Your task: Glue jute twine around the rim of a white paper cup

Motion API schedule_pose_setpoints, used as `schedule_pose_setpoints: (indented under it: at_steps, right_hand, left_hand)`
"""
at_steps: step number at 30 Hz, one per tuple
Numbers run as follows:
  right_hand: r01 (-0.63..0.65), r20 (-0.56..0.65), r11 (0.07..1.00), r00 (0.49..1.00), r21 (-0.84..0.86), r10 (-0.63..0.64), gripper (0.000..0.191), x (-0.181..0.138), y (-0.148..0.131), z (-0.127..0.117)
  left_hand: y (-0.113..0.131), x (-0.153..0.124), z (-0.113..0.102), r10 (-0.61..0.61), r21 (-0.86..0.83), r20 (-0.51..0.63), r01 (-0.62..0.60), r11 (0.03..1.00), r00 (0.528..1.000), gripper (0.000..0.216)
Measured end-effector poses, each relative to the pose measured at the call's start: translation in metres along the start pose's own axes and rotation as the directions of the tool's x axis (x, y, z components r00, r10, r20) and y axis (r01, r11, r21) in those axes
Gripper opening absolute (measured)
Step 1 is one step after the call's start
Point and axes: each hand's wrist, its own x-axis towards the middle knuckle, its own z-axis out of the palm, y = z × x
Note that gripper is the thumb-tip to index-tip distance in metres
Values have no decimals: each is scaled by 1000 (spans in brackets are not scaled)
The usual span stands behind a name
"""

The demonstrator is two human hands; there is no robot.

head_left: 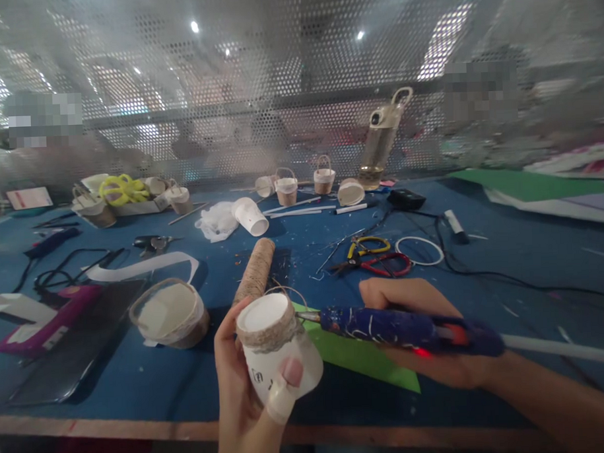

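My left hand (253, 393) is closed around a white paper cup (287, 369), tilted with its round base upward. Brown twine (269, 337) is wound in a band near that end, and a loose strand runs back toward a twine roll (256, 268) lying just behind. In my right hand (423, 301) is a blue glue gun (379, 326) with a lit red light and a white glue stick out of its rear. Its metal nozzle is at the twine band's right side; whether it touches, I cannot tell. Beneath lies a green sheet (356, 357).
A twine-wrapped basket (171, 317) stands left, near a dark glossy panel (83, 346). Yellow-handled pliers (369, 246), red-handled pliers (387, 264) and a white ring (419, 251) lie right. Small baskets (287, 187) and a bottle (381, 144) stand along the mesh screen (287, 88).
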Motion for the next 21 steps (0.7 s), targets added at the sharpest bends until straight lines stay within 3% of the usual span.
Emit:
schedule_pose_setpoints:
  at_steps: [7,21]
  right_hand:
    - [110,28,993,994,-37,-109,27,1,-6,0]
    - [61,35,996,998,-70,-58,25,4,-12,-5]
  left_hand:
    - [2,-2,5,-4,66,16,3,998,1000,73]
    - [2,-1,5,-4,97,-4,4,995,1000,76]
